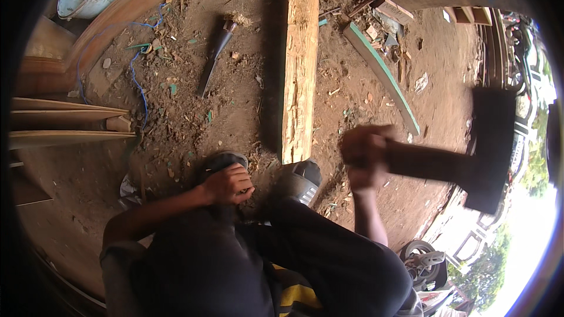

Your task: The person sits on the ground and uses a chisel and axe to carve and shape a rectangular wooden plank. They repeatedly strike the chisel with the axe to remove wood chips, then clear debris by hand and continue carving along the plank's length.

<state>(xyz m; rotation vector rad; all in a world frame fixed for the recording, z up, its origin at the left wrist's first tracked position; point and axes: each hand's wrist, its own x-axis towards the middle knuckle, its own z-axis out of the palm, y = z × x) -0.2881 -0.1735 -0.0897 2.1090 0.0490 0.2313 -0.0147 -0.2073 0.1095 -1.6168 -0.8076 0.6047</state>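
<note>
The head view takes in brown dirt ground (pixel 443 82), and along its middle lies a long, squared beam of pale, rough-hewn wood (pixel 299 64), its upper face scarred and chipped. Next in size is a dark axe-like tool with a straight handle and a broad, heavy head (pixel 479 161), held well apart from the beam, out to its right; blur hides its edge. A thin, curved wooden strip with a green edge (pixel 385 70) lies right of the beam, and a dark, tapered metal chisel-like tool (pixel 217 56) lies left of it. The grey right shoe (pixel 302 182) sits at the beam's near end; whether it presses on the wood I cannot tell. The right hand (pixel 367 152) is wrapped firmly round the handle. The left hand (pixel 232 183) is curled into a loose fist above the dark left shoe (pixel 229 158), with nothing visible in it. The step in hand appears to be hewing the beam: good practice would be to steady the wood, strike well away from the shoe, keep the left hand back, and brush off loose pale wood chips (pixel 334 91).
</note>
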